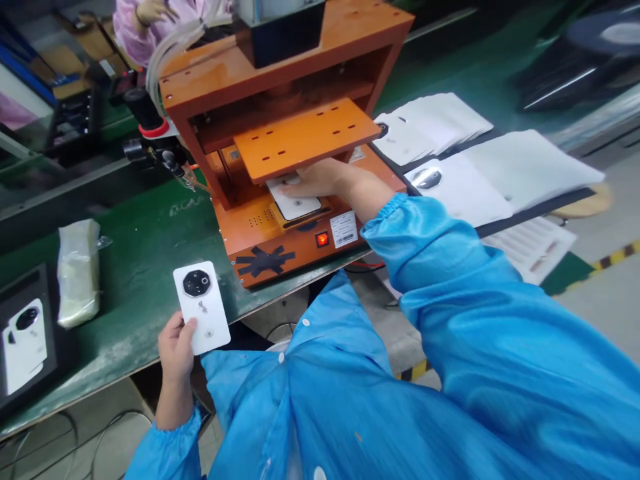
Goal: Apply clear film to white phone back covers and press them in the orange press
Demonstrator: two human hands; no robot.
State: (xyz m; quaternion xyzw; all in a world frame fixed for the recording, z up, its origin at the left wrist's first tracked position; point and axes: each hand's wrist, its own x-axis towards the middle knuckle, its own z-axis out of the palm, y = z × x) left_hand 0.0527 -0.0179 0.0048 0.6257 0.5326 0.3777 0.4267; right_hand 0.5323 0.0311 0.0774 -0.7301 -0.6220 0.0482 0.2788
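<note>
In my left hand (177, 345) is a white phone back panel (213, 320) with a dark round camera patch and small dark markings, pinched at its lower left edge. It is in front of the table edge, camera end up. My right hand (315, 180) reaches under the raised orange plate (305, 137) of a press machine (285, 257). There its thumb lies on a second white phone back panel (296, 205), which is over the machine's lower bed. The plate hides most of the right fingers and this panel's far end.
Fanned stacks of white panels (460, 190) lie right of the machine. On the left are a clear-wrapped pale bundle (79, 273) and a black tray (55, 353) with white panels (25, 347). A red switch (321, 239) glows on the press. Behind it stands a person in pink (133, 33).
</note>
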